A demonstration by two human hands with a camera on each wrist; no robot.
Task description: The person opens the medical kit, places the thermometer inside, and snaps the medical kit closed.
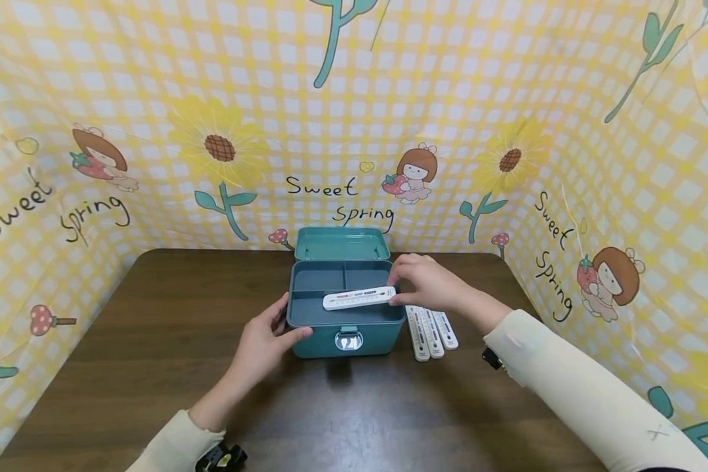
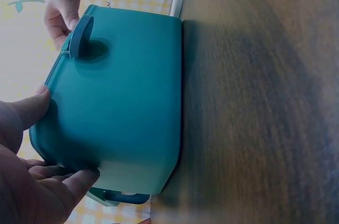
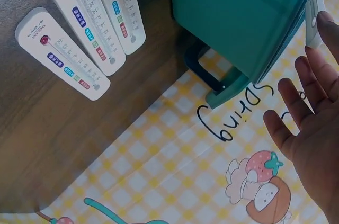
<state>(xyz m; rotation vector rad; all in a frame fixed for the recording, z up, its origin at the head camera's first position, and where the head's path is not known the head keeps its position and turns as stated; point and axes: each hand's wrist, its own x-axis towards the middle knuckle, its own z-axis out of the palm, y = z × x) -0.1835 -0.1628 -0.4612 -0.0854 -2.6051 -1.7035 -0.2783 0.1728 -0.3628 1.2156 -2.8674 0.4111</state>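
Two hands of mine are working at the teal box (image 1: 313, 341) on the wooden bench (image 1: 171, 328). Nearest, my left hand (image 1: 265, 339) is gripping its front left corner, thumb lying on the front rim, fingers bracing the side wall; if that hold were slackening, I'm judging, a bump could be turning the box. Beyond, my right hand (image 1: 427, 282) is pinching one end of a white thermometer (image 1: 360, 298), holding it slantwise over the front compartment (image 1: 354, 316); with the grasp sitting so near the end, the free end could be dipping or slipping loose. Whether it is touching the divider (image 1: 307, 292), I cannot tell. A careless sweep of my right wrist could be scattering the loose thermometers (image 1: 432, 333) lying fanned just right of the box. Counting outward, I'm finding one latch (image 1: 349, 340), three loose thermometers, one thermometer in my fingers, one front compartment, two rear compartments (image 1: 318, 278), and one lid (image 1: 342, 242) hanging back before the checked cloth (image 1: 330, 131).
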